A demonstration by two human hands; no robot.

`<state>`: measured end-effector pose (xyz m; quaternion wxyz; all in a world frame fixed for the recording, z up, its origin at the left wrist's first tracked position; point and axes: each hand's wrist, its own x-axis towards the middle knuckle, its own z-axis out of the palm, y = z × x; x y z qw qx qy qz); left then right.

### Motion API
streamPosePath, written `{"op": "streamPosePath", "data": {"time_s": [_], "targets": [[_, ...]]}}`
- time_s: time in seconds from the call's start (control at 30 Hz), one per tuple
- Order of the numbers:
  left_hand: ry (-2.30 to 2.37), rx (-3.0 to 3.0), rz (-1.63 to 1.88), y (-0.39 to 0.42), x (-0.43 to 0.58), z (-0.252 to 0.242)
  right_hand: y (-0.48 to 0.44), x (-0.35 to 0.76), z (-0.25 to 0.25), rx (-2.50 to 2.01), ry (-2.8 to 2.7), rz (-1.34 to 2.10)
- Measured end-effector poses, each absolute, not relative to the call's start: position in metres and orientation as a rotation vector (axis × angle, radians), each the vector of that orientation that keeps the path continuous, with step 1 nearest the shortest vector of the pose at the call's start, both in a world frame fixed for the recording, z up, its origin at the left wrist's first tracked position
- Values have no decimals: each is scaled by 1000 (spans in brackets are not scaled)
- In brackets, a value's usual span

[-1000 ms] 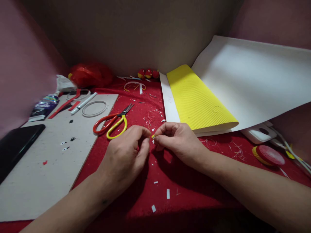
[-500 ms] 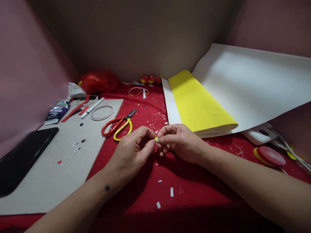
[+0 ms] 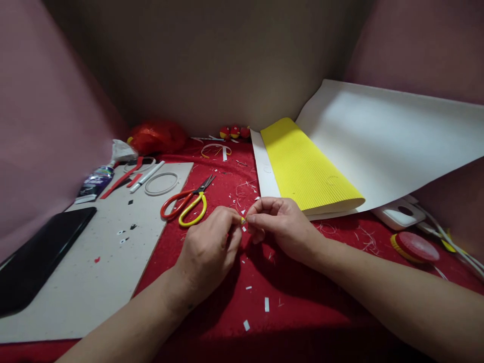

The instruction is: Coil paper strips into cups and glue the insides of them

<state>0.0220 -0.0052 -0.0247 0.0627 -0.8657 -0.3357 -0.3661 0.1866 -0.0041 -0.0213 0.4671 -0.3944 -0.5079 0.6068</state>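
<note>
Nearest, at 6 o'clock from the hands, small white paper strips [image 3: 266,304] lie flat on the red cloth [image 3: 215,322], which has a soft, velvety nap. At the centre the right hand [image 3: 282,224] pinches a tiny yellow scrap [image 3: 243,220] between thumb and forefinger. The left hand [image 3: 212,244] meets it from 9 o'clock, forefinger tip at the scrap; whether its thumb also grips cannot be told. The fingertips hide most of the scrap, so its exact shape is unclear.

At 8 to 9 o'clock a smooth black slab [image 3: 49,257] with rounded corners, cut off by the left edge, lies over a flat, speckled grey board [image 3: 113,292]. At 3 o'clock sits a squat red-and-yellow disc [image 3: 416,247] with a ridged side and frosted top. At 10 o'clock the scissors [image 3: 196,191] rest with their blades spread slightly, one handle loop red, the other yellow. At 1 o'clock a ribbed yellow corrugated sheet [image 3: 302,171] curls over on a smooth white sheet [image 3: 381,141], cropped at the right. Farther off stand a crumpled, translucent red plastic bag [image 3: 159,137] at 11, contents indistinct, and three little rounded red figures [image 3: 235,131] at 12.
</note>
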Motion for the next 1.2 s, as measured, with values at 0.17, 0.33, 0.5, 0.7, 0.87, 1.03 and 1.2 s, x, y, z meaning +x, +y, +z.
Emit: {"op": "streamPosePath", "data": {"time_s": [0.17, 0.33, 0.5, 0.7, 0.87, 1.03, 1.2], "targets": [[-970, -2510, -972, -5, 21, -28, -9, 185, -18, -1048, -1241, 1393], [-917, -2488, -950, -5, 21, -31, -9, 182, -20, -1004, -1133, 1705], [-882, -2521, -911, -5, 20, -33, -7, 182, -21, -978, -1021, 1761], [-930, -2567, -948, -4, 21, -32, -6, 183, -22, -980, -977, 1800], [-980, -2583, -971, -4, 19, -32, -6, 184, -22, -961, -993, 1795], [-998, -2662, -1024, -6, 21, -28, -6, 185, -21, -983, -1008, 1799], [-1094, -2758, -1149, -9, 24, -23, -4, 185, -24, -948, -1023, 1810]]}}
